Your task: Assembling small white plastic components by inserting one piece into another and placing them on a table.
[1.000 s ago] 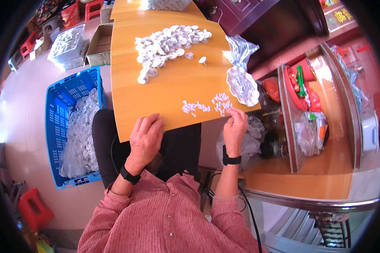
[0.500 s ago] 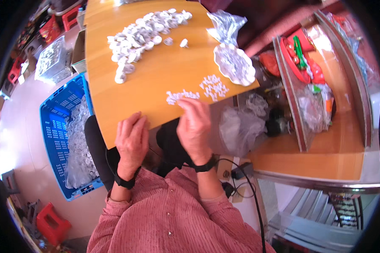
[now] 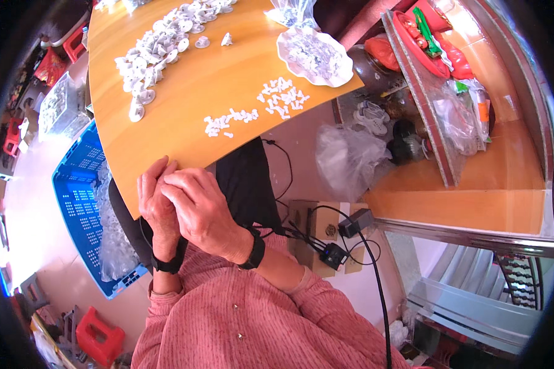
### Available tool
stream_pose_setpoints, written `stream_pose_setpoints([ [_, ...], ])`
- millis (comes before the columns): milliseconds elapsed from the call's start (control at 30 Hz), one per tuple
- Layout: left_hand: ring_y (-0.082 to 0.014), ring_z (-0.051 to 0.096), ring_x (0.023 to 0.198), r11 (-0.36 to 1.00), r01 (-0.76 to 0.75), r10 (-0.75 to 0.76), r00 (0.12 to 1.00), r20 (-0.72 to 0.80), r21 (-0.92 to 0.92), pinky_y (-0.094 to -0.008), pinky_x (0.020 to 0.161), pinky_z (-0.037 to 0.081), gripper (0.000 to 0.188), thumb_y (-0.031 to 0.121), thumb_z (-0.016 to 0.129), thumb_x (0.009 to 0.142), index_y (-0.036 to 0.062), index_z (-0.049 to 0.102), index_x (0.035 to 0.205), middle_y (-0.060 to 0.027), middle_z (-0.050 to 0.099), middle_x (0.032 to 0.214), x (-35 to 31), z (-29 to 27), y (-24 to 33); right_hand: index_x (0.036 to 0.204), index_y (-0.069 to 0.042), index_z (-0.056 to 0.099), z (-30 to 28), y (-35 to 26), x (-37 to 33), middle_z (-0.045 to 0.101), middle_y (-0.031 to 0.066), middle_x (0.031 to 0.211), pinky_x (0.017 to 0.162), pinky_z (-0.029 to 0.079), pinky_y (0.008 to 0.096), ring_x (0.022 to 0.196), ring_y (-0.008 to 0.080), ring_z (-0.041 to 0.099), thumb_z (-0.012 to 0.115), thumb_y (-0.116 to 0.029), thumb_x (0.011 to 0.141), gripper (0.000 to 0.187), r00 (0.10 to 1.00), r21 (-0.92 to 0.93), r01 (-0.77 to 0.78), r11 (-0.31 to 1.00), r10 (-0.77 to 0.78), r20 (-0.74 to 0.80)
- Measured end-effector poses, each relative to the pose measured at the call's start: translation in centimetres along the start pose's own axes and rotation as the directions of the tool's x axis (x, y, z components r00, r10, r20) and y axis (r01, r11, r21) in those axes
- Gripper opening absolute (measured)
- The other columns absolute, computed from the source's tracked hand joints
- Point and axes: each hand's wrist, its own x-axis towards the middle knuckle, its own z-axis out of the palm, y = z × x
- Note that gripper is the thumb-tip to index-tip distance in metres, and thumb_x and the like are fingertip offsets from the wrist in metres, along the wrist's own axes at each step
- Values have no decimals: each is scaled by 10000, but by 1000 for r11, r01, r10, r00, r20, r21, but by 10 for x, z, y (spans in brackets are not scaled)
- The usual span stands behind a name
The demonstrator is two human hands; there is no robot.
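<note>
At the table's near edge, my left hand (image 3: 158,203) and my right hand (image 3: 197,206) meet with curled fingers. Both are closed, and whatever they hold is hidden between the fingers. Beyond them on the wooden table (image 3: 166,132) lies a small heap of tiny white plastic pieces (image 3: 231,120). A second group of tiny white pieces (image 3: 283,97) is spread to its right. Farther off runs a long pile of round white plastic parts with stems (image 3: 160,46). One such part (image 3: 227,39) lies apart from the pile.
A scalloped white dish (image 3: 314,55) of small pieces stands at the table's right edge, beside a clear plastic bag (image 3: 292,11). On the floor to the left is a blue crate (image 3: 74,206) with white parts. Black cables (image 3: 381,307) hang at my right.
My right hand has moved from the small white pieces leftward and nearer, and now meets my left hand. The view has shifted, so the table sits higher and farther left.
</note>
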Motion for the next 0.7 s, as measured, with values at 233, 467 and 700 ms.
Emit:
stream_pose_setpoints([
  [233,-335,641,957,999,-33,33,999,-18,22,-409,850,529,186,-20,718,819,2,718,1003,-146,663,1082,4,-1,1,1044,-52,656,-31,35,-5,636,96,1090,890,461,440,1037,314,610,632,39,773,287,998,-198,-68,978,63,-30],
  [467,-329,639,938,999,-36,36,998,-53,10,-398,816,536,205,-36,716,803,-11,708,1007,-142,661,1060,5,-3,2,1081,-57,682,-66,74,5,656,77,1130,940,444,448,1064,308,593,611,65,769,343,992,-450,-124,884,119,-39],
  [700,-330,637,928,1000,-29,29,999,-39,-12,-397,804,536,218,-30,719,793,-14,706,1009,-141,659,1063,6,-4,2,1143,-71,673,-66,92,17,643,55,1222,1008,390,469,1145,281,559,608,43,791,376,992,-631,-77,772,121,27],
])
